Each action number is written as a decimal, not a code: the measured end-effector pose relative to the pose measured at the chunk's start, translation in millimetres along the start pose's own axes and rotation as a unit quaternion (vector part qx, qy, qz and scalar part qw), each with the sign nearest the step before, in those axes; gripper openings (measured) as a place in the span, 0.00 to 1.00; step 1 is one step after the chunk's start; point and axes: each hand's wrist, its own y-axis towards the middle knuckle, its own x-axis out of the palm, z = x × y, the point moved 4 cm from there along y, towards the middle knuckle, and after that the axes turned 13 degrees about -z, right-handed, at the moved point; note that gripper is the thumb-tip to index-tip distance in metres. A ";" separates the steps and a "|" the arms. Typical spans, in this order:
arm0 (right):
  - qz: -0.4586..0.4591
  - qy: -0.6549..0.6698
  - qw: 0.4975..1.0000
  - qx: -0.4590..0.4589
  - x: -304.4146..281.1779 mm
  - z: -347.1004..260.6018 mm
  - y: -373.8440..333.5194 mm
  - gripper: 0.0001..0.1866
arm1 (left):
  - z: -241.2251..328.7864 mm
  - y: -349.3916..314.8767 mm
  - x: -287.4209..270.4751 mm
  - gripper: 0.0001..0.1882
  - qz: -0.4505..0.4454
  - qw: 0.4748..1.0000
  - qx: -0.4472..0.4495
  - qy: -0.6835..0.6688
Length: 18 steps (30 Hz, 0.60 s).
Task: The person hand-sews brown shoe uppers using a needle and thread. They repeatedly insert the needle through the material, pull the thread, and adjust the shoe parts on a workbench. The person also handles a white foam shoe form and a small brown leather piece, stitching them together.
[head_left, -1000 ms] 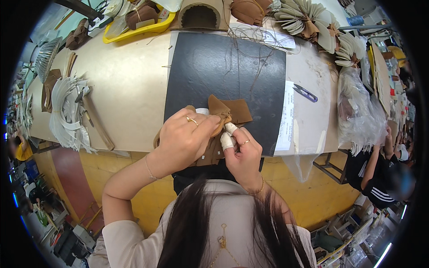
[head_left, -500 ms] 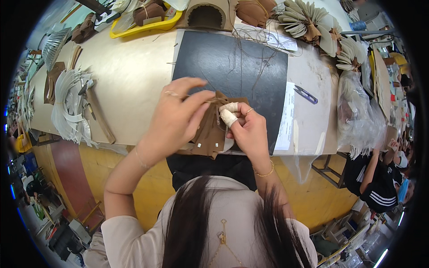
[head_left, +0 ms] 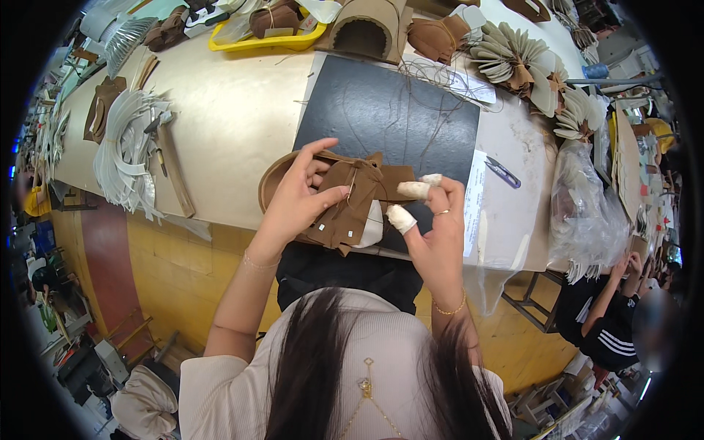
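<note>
A brown leather shoe upper (head_left: 341, 213) lies at the table's near edge, with a knotted brown strip and thin cord at its middle and two small white tags low on it. My left hand (head_left: 297, 194) grips it from the left, thumb pressed on the leather and fingers curled by its rounded rim; the index finger sticks out. To the right, my right hand (head_left: 436, 227) hovers open, its fingers spread and several fingertips wrapped in pale tape. A bit of white material (head_left: 372, 226) shows from under the leather.
A black mat (head_left: 389, 110) spreads behind the leather. Thread snips (head_left: 503, 174) lie on the right by a paper strip. White strips (head_left: 125, 158) and a hammer (head_left: 172, 165) lie left. Along the back stand a yellow tray (head_left: 268, 42) and bundled leather pieces (head_left: 438, 38). A co-worker sits at right.
My right hand has left the knot, moved right and spread its fingers. My left hand has come down onto the leather, whose rounded left rim now shows. The view has shifted a little.
</note>
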 end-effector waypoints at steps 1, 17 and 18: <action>0.019 -0.010 1.000 -0.010 -2.6 0.3 -1.8 0.13 | -1.8 3.5 0.4 0.29 -0.022 0.999 -0.011 -0.035; -0.257 0.069 0.959 -0.101 -11.5 12.4 40.7 0.13 | 36.2 -31.6 27.8 0.10 -0.027 0.970 0.134 0.199; -0.271 0.046 0.954 -0.124 -13.1 9.5 40.1 0.13 | 37.2 -32.7 29.0 0.09 -0.040 0.970 0.131 0.202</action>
